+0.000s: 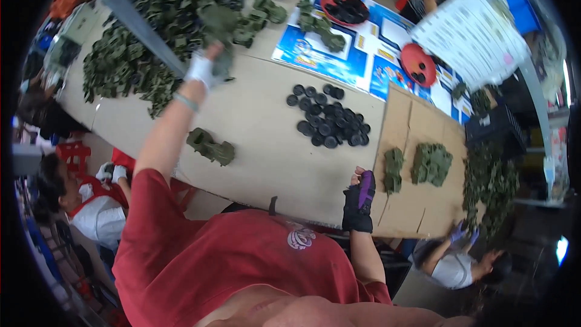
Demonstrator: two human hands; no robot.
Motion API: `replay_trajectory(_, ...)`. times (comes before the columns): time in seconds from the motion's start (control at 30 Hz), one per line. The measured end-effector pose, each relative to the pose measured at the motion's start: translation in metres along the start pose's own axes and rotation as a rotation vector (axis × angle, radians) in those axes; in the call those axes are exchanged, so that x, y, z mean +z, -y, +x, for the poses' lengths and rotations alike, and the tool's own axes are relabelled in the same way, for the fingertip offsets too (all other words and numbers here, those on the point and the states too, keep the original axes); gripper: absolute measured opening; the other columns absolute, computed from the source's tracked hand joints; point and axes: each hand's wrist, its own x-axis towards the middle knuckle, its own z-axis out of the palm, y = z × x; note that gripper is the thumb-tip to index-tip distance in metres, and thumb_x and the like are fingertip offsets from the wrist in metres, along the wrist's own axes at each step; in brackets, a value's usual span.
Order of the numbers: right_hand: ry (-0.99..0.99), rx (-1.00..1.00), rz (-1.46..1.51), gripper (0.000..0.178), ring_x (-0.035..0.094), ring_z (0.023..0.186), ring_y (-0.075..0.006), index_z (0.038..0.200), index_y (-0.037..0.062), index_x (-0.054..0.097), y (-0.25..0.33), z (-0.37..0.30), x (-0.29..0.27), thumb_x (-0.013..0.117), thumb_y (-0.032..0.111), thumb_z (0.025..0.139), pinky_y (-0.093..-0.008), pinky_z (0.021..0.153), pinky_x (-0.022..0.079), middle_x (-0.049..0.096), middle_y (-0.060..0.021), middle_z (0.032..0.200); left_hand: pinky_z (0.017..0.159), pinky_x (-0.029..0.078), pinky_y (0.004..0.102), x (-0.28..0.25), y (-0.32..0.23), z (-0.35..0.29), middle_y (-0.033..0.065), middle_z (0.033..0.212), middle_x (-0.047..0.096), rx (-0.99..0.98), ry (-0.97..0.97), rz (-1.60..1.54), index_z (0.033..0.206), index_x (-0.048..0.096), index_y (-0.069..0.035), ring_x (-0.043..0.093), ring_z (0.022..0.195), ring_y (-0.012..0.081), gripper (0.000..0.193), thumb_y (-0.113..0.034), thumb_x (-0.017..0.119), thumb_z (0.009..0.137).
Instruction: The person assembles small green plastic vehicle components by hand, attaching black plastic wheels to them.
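Note:
My left hand [203, 69], in a white glove with bare fingertips, stretches out to the edge of a large heap of dark green moulded parts [145, 42]. Motion smears its fingers and the green pieces [219, 21] beside them, so I cannot tell whether it grips one. My right hand [359, 201] is near the table's front edge, in a black and purple fingerless glove. Its fingers are curled in, and whatever they may hold is hidden. Between my hands, farther back, lies a pile of round black wheel-like discs [330, 121]. A single green part [210, 147] rests below my left forearm.
Flattened cardboard [402, 206] at the right carries two clusters of green parts [432, 163]. Red bowls [344, 9] with black discs stand on blue printed sheets [363, 54]. A metal post [136, 18] crosses the left side; a paper sheet [469, 39] hangs upper right. Co-workers sit around.

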Motion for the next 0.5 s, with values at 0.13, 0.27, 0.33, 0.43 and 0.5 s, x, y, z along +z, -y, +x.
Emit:
replay_trajectory(0.13,-0.032,0.013,-0.039,0.038,0.061,0.093,-0.0166,0.138,0.0050,0.065,-0.033,-0.028,-0.036,0.068,0.021,0.103,-0.0352,0.079,0.054,0.063,-0.0054,0.112,0.112,0.052,0.0553,-0.033,-0.060,0.076,0.0194,0.181,0.018,0.024,-0.168,0.117,0.175,0.015,-0.006,0.038,0.157,0.0426,0.134,-0.082,0.076,0.084)
replay_trajectory(0.27,-0.201,-0.380,-0.765,0.040,0.064,0.108,-0.0495,0.128,0.0002,0.065,-0.022,0.013,-0.098,0.075,0.020,0.094,-0.0552,0.097,0.051,0.068,-0.0265,0.109,0.117,0.046,0.0490,-0.067,-0.013,0.117,0.0120,0.155,0.055,0.172,-0.192,0.182,0.171,0.033,-0.019,0.059,0.135,0.0311,0.076,-0.034,0.071,0.106)
replay_trajectory(0.33,-0.372,-0.256,-0.947,0.040,0.065,0.109,-0.0443,0.120,0.0015,0.068,-0.008,0.034,-0.128,0.080,0.024,0.089,-0.0573,0.095,0.051,0.070,-0.0228,0.111,0.122,0.044,0.0422,-0.042,0.070,0.088,0.0122,0.156,0.059,0.301,0.193,0.320,0.161,0.051,-0.008,0.058,0.143,0.0245,0.067,-0.031,0.075,0.103)
replay_trajectory(0.43,-0.399,-0.308,-1.026,0.052,0.065,0.114,-0.0477,0.128,-0.0007,0.066,-0.016,0.069,-0.143,0.084,0.029,0.089,-0.0553,0.099,0.052,0.072,-0.0277,0.114,0.125,0.046,0.0445,-0.036,0.212,0.024,0.0185,0.151,0.062,0.081,0.606,0.213,0.154,0.053,0.003,0.061,0.140,0.0293,0.045,-0.020,0.043,0.117)
replay_trajectory(0.5,-0.101,-0.113,-1.006,0.059,0.065,0.119,-0.0464,0.132,-0.0031,0.064,-0.005,0.073,-0.142,0.086,0.031,0.089,-0.0541,0.102,0.053,0.071,-0.0286,0.124,0.115,0.051,0.0396,0.025,0.254,-0.061,0.0098,0.136,0.072,0.201,0.748,0.640,0.137,0.070,-0.003,0.065,0.132,0.0252,0.034,-0.019,0.065,0.107)
